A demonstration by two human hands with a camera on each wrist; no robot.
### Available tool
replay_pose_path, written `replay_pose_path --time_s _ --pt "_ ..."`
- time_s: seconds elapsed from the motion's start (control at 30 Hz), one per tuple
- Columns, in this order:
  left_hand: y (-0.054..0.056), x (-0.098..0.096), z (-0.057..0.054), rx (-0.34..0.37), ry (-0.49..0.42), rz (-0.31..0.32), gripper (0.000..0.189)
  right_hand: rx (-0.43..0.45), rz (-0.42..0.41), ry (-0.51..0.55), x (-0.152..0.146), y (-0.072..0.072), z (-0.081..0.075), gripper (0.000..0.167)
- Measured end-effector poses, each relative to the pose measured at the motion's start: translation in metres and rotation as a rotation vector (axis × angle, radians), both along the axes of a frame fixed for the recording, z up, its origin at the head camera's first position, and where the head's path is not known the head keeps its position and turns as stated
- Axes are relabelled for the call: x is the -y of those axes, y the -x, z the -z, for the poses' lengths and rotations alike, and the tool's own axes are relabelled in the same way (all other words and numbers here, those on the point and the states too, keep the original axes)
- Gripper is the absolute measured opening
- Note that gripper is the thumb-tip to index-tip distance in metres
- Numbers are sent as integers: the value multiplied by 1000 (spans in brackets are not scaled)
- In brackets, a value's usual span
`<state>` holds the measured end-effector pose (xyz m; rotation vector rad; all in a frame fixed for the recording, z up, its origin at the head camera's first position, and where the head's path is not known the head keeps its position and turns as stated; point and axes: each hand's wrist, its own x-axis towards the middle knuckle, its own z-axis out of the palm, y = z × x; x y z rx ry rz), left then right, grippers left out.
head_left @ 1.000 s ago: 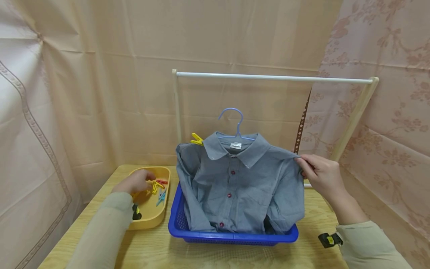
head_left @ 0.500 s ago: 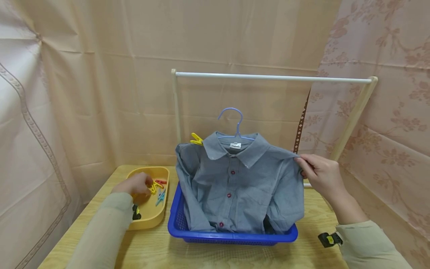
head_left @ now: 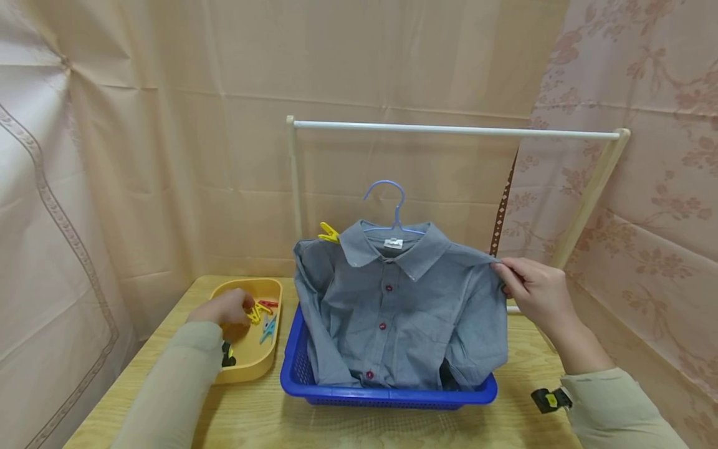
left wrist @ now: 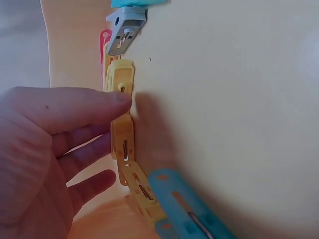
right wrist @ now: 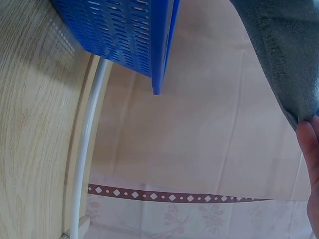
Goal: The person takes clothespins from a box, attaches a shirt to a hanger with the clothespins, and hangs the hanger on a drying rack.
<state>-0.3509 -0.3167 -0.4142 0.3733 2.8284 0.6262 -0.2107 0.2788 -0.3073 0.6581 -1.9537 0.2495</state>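
A blue basket [head_left: 392, 397] on the bench [head_left: 252, 418] holds the grey shirt [head_left: 415, 324]. The left hand [head_left: 223, 307] pinches a yellow clothespin [left wrist: 122, 74] inside the yellow tray [head_left: 252, 373]; the right hand [head_left: 537, 290] pinches the shirt's shoulder. Beyond stands a rack [head_left: 449, 128].

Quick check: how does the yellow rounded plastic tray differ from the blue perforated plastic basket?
The yellow tray has smooth walls, the blue basket slotted ones. The tray looks smaller than the basket. The tray holds small coloured clothespins; the basket holds the lower part of the grey buttoned shirt. Both stand on the wood-grained table.
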Motion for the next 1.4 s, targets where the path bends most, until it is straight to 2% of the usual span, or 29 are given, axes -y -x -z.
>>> replay_pose_path --time_s 0.2,0.47,0.9,1.4 --pt "-3 -2 -4 -6 26 1 37 1 1 2 0 0 0 13" --pt "-3 -2 -2 7 40 -33 39 2 -1 -1 0 0 0 9" --pt "-3 -2 -2 12 45 -9 29 -8 4 2 0 0 0 13" --pt "-1 0 2 8 46 3 37 -7 8 -8 1 -1 0 9"
